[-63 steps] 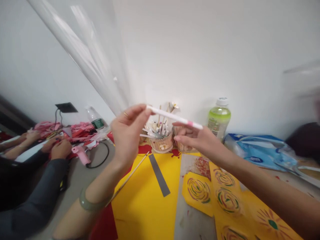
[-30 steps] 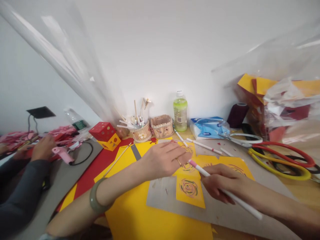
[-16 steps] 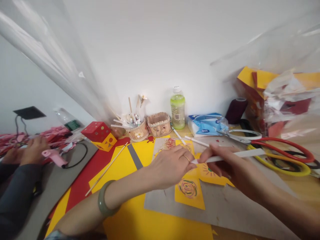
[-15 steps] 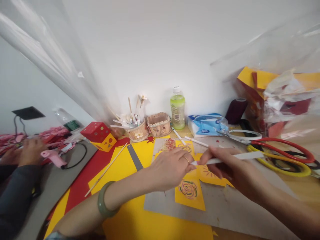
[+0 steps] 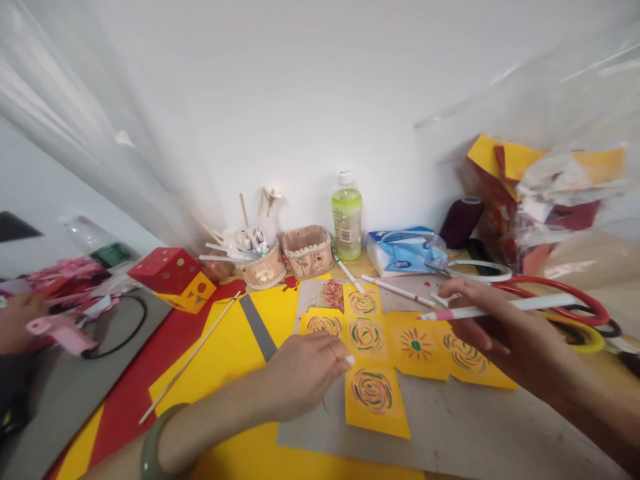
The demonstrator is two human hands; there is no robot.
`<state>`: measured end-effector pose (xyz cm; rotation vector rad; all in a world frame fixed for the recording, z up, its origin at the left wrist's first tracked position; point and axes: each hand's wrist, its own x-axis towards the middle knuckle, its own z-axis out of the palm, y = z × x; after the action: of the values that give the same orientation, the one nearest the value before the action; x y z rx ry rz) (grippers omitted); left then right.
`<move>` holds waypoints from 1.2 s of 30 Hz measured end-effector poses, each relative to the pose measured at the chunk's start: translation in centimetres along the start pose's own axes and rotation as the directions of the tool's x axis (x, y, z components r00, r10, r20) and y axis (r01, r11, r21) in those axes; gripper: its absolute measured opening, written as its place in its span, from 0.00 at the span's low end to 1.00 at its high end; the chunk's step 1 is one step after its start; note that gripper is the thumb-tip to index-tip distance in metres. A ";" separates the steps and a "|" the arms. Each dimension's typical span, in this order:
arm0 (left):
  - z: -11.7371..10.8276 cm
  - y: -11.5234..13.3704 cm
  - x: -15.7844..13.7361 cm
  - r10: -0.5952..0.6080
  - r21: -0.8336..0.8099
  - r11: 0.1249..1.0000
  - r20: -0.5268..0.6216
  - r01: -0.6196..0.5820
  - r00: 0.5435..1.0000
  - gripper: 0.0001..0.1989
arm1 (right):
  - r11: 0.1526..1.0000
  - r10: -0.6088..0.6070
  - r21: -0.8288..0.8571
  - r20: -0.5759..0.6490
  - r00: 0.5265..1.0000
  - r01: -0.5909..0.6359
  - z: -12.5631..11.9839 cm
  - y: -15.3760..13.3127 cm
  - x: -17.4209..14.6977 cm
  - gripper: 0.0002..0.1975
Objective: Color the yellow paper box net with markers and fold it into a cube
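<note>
My right hand (image 5: 480,320) grips a white felt-tip pen (image 5: 520,305) with a pink tip pointing left, held above the paper. Pinched in my left hand (image 5: 310,370) is a small white pen cap (image 5: 350,360), apart from the pen. Under and between both hands lies a yellow cross-shaped paper cutout (image 5: 353,427). Rings of coloured strokes decorate most of its squares, and one square has a green-centred sunburst (image 5: 415,346). My left hand covers part of the cutout's left side.
Two more felt-tip pens (image 5: 390,288) lie behind the cutout. Scissors (image 5: 545,300) are at right, a tissue pack (image 5: 405,252) and green bottle (image 5: 347,220) by the wall. A wooden stick (image 5: 190,357), red-and-yellow boxes (image 5: 173,277) and pink glue gun (image 5: 63,333) are left, near another person's hand (image 5: 23,320).
My hands have moved apart. The cap has come off the pen and is in my left hand; the pink tip now shows. More of the yellow cutout is visible.
</note>
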<state>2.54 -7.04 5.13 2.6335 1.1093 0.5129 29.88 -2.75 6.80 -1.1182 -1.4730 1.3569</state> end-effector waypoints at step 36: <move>5.0 0.6 -0.1 0.291 0.493 0.864 -0.326 -0.101 0.899 0.11 | 0.930 0.011 -0.361 0.221 0.975 0.071 6.3 4.8 3.2 0.14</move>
<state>4.92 -7.88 0.75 3.1888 1.1928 0.9610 23.33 -1.25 1.57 -1.1960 -1.9588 1.2436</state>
